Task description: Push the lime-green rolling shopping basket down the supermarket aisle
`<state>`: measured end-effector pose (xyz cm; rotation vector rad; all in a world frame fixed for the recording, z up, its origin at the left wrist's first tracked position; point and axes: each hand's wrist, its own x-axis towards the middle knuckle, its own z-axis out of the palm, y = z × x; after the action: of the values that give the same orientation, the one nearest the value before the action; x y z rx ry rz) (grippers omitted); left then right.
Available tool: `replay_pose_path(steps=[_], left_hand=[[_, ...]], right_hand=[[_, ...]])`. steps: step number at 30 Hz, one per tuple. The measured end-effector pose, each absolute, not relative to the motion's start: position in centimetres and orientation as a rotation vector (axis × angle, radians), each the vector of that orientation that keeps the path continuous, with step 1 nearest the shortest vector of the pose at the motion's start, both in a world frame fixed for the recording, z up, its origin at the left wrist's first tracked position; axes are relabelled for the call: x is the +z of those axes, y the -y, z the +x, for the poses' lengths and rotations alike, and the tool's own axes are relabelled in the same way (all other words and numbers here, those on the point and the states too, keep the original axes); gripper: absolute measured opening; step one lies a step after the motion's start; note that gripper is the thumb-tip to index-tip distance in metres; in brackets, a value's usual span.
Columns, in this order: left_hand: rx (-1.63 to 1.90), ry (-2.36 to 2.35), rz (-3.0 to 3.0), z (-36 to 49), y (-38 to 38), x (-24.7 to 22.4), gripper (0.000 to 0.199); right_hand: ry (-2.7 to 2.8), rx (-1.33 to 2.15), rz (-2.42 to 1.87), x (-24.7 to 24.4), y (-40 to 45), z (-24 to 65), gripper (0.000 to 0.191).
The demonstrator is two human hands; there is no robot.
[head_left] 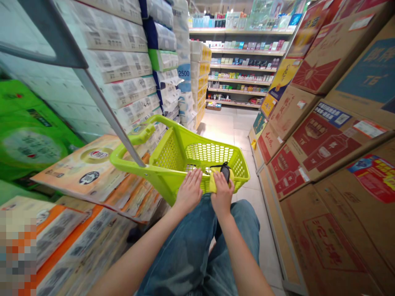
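Fingers (194, 177) of both hands lying spread and flat, neither hand closing around anything | supermarket aisle (220, 127) running between stacked cartons (327, 144) and wrapped tissue packs (123, 70) | lime-green shopping basket (170, 155) resting against the jeans (188, 242), steadied by the left hand (189, 191) | right hand (222, 194) pinning a folded yellow cloth (216, 184) at its near rim | black strapped item (226, 172) lying on the cloth
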<state>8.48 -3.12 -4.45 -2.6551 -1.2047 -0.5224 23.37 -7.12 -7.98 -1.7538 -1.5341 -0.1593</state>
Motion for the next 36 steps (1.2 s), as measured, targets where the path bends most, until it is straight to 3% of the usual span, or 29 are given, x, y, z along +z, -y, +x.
replay_pose_path(steps=[4,14,19,24,28,36], left_hand=[[-0.562,1.186,-2.688,7.9,3.2,-4.5,0.062],[-0.626,1.182,-2.719,7.9,2.8,-4.8,0.059],[-0.63,1.188,-2.73,7.7,2.9,-4.7,0.06],[-0.614,1.196,-2.749,7.4,2.9,-4.6,0.061],[-0.592,1.203,-2.748,7.3,2.7,-4.7,0.062],[-0.515,1.215,-2.731,7.2,2.8,-4.2,0.062]], right_hand=[[1.702,-0.13,-1.632,-7.6,7.9,21.9,0.074],[1.369,-0.073,-1.832,-11.3,9.7,36.1,0.069],[1.186,-0.152,-1.926,-10.4,8.5,31.0,0.076],[1.497,-0.09,-1.77,-8.3,7.1,22.8,0.082],[1.668,-0.047,-1.649,-7.1,6.9,21.4,0.078],[1.464,-0.096,-1.765,-10.8,9.6,32.8,0.069]])
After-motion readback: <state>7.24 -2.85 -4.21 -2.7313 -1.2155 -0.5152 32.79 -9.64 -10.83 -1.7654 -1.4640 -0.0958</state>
